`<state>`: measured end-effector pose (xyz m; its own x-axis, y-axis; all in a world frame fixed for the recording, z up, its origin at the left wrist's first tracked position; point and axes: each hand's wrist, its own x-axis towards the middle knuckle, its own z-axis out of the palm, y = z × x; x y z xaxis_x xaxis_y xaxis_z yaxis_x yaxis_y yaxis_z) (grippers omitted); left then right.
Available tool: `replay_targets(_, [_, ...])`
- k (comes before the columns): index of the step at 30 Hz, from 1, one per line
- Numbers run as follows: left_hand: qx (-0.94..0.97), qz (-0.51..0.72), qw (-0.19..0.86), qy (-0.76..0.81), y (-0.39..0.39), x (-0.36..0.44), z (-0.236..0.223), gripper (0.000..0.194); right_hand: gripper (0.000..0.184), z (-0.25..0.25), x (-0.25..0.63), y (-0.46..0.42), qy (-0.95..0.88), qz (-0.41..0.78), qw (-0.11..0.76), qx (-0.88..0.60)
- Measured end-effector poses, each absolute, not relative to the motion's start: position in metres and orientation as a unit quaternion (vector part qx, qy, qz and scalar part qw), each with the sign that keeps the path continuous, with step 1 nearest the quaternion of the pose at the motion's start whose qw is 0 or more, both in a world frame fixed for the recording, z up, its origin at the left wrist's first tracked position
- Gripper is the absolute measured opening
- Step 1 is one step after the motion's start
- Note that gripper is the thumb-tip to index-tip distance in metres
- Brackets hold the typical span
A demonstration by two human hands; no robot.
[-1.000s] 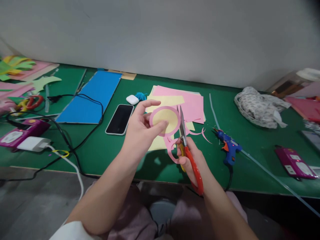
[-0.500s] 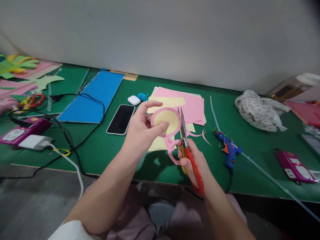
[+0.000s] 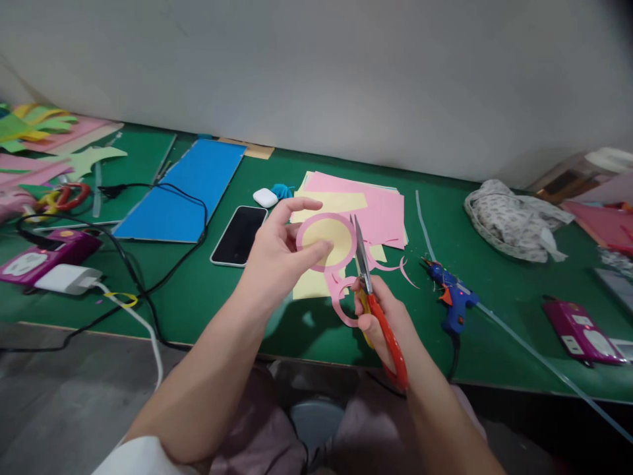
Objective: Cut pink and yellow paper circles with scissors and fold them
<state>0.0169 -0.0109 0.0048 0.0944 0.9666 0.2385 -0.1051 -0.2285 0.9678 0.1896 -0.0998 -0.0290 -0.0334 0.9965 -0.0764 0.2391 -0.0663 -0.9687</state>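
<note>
Between thumb and fingers, my left hand [image 3: 281,254] pinches a paper disc [image 3: 326,231], yellow in the middle with a pink rim. My right hand [image 3: 388,316] is closed round the handles of a pair of scissors [image 3: 363,260], one handle red and the other yellow. Their blades point up and stand slightly apart at the disc's right edge; whether they touch the paper I cannot tell. Below the disc a curled pink paper offcut [image 3: 339,303] lies over yellow paper. Behind my hands is a stack of pink and yellow sheets [image 3: 383,214].
Left of my hands lie a phone [image 3: 239,236], a white case [image 3: 265,197], a blue board [image 3: 182,191] and a purple power strip [image 3: 54,254] with cables. To the right are a blue glue gun [image 3: 457,303], a cloth-filled basket [image 3: 514,221] and another purple power strip [image 3: 583,330].
The disc has shifted very slightly left in my left hand's grip. The scissors have tilted a little, their tips moving left and the red handle right. Both holds are unchanged.
</note>
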Motion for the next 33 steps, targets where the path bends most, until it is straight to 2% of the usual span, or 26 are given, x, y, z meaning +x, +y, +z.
replay_targets(22, [0.563, 0.497, 0.527, 0.398, -0.010, 0.008, 0.010, 0.044, 0.072, -0.041, 0.202, -0.097, -0.576, 0.460, 0.407, -0.539])
replay_targets(29, [0.547, 0.499, 0.541, 0.400, -0.008, 0.012, 0.005, 0.045, 0.079, -0.048, 0.205, -0.094, -0.516, 0.522, 0.482, -0.479])
replay_targets(33, [0.536, 0.501, 0.549, 0.400, -0.008, 0.016, 0.002, 0.043, 0.077, -0.053, 0.210, -0.087, -0.516, 0.495, 0.511, -0.478])
